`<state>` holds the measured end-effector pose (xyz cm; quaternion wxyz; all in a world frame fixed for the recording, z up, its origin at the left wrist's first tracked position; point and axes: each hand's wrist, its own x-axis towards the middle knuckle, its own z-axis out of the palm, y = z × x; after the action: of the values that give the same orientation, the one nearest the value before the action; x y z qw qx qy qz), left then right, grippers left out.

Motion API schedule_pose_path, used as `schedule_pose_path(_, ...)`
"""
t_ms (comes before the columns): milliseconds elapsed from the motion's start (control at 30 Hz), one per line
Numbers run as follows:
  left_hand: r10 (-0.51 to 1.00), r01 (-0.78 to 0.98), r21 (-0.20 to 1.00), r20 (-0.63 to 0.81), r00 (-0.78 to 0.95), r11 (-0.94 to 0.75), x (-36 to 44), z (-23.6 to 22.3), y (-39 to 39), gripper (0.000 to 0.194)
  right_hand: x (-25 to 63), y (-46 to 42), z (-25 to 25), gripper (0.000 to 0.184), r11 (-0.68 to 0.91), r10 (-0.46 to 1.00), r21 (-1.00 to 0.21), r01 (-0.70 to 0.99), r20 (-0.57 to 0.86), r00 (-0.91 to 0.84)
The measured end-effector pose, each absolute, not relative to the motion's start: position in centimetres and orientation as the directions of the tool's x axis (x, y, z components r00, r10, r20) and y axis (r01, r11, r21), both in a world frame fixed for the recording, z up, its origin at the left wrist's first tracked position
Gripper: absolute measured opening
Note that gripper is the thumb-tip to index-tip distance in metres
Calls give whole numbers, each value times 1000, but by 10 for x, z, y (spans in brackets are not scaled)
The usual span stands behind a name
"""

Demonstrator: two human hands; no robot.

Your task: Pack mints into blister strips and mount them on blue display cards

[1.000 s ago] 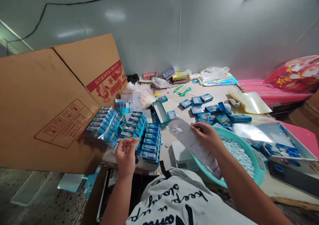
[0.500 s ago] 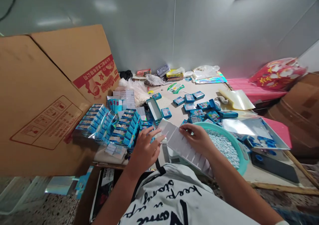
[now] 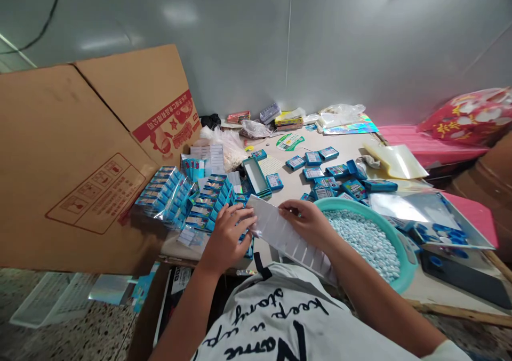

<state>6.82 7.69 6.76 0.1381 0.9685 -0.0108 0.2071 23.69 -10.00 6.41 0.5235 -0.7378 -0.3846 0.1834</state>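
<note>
A long white label sheet slants across my lap. My right hand pinches its upper edge. My left hand is at the sheet's top left corner, fingers curled against it, over the stacked small blue boxes. Right of my right hand sits a teal basin full of pale blue pills.
A big brown cardboard box stands at the left. Loose blue boxes and an open blue tray lie on the table. Plastic bags and clutter line the wall. A foil bag and a dark tray lie at right.
My left hand came from open air at the left onto the sheet's corner. The sheet has dropped lower and flatter in my right hand.
</note>
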Motion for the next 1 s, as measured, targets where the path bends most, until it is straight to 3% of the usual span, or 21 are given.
schedule_pose_path(233,79,-131,360,515,854,-924,63,65,78,27,236,-94,56,26,-170,763,-905,391,130,634)
schedule_pose_path(433,112,-291,492,637,762,-820,58,64,71,25,244,-97,48,25,-178,733,-900,397,148,664)
schedule_pose_path(633,262,-376,641,677,688,-669,59,59,63,25,246,-99,42,26,-230,719,-891,391,114,685)
schedule_pose_path(767,303,-436,663,702,645,-608,59,58,64,26,251,-105,37,27,-249,688,-892,377,111,717)
schedule_pose_path(900,489,-372,807,579,652,-460,59,59,67,9,270,-119,28,26,-368,628,-826,426,117,770)
schedule_pose_path(1000,735,-181,945,326,594,-272,61,55,70,13,294,-139,12,22,-655,563,-623,428,-25,826)
